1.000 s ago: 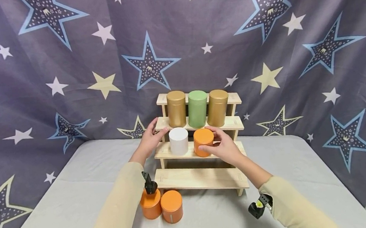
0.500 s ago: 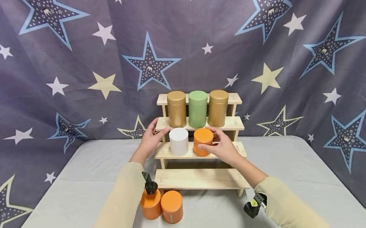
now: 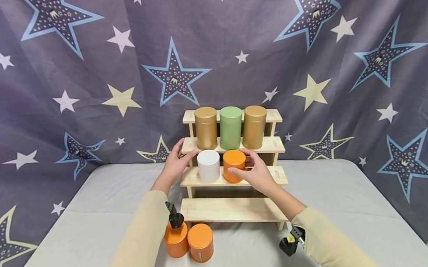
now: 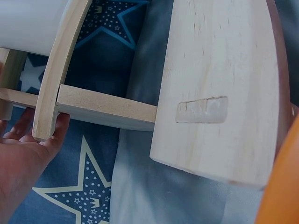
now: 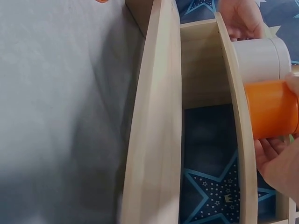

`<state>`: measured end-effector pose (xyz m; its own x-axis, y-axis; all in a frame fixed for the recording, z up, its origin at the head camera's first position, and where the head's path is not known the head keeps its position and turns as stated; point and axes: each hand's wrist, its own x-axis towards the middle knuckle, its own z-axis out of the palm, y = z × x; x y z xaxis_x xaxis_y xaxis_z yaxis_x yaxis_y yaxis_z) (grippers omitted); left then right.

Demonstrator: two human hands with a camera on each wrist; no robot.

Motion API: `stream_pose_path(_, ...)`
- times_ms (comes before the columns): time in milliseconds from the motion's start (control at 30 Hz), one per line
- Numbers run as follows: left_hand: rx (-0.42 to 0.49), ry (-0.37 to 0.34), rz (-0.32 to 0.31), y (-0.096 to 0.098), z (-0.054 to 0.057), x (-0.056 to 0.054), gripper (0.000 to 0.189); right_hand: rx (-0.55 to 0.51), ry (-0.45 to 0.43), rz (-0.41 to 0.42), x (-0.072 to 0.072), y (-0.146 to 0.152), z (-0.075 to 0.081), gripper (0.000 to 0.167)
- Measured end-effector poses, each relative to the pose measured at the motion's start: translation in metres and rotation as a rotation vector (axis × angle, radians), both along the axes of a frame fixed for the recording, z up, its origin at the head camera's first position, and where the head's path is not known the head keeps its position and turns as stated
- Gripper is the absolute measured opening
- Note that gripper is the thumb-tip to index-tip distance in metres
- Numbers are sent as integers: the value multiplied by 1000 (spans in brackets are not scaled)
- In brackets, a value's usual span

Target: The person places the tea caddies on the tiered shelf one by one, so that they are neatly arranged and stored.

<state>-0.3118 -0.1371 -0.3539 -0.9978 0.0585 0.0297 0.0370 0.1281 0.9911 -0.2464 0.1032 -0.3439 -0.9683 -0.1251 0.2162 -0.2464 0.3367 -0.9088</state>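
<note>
My right hand [image 3: 257,173] grips an orange tin [image 3: 234,165] by its right side, thumb in front and fingers behind. This tin stands upright on the third step down of a stepped wooden shelf [image 3: 222,209]. Just left of it on that step is a white tin [image 3: 209,165]; the right wrist view shows the orange tin [image 5: 272,109] close beside the white tin [image 5: 261,59]. My left hand [image 3: 174,166] holds the left end of the second step. In the left wrist view, the left hand's fingers [image 4: 58,133] curl about the wooden plank's end.
On the second step stand a gold tin [image 3: 206,130], a green tin [image 3: 231,129] and another gold tin [image 3: 254,128]. Two orange tins, one [image 3: 176,242] partly behind the left wrist camera and one [image 3: 201,243], stand before the shelf on the grey-covered table [image 3: 248,257]. A starry curtain [image 3: 202,29] hangs behind.
My right hand has slid the orange tin a little to the left along the step, closer to the white tin. The left hand has stayed in place on the shelf.
</note>
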Motion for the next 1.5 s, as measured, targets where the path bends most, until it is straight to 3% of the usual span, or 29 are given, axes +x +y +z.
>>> stream_pose_path(167, -19, -3, -6, 1, 4, 6, 77, -20, 9, -1, 1, -4, 0, 65)
stream_pose_path(600, -24, 7, -2, 0, 2, 3, 78, -20, -6, -10, -2, -4, -2, 67)
stream_pose_path(867, -3, 13, 7, -3, -16, -14, 80, -51, -21, 1, -24, 7, -29, 73)
stream_pose_path(1067, -28, 46, 23, -4, -24, -21, 79, -70, 24, -3, -26, 12, -34, 70)
stream_pose_path(1233, -15, 14, 12, -4, -17, -17, 79, -77, 44, 12, -22, 16, -32, 68)
stream_pose_path(1500, -16, -8, -2, 0, 4, 4, 77, -90, 37, 26, -15, 24, -28, 67)
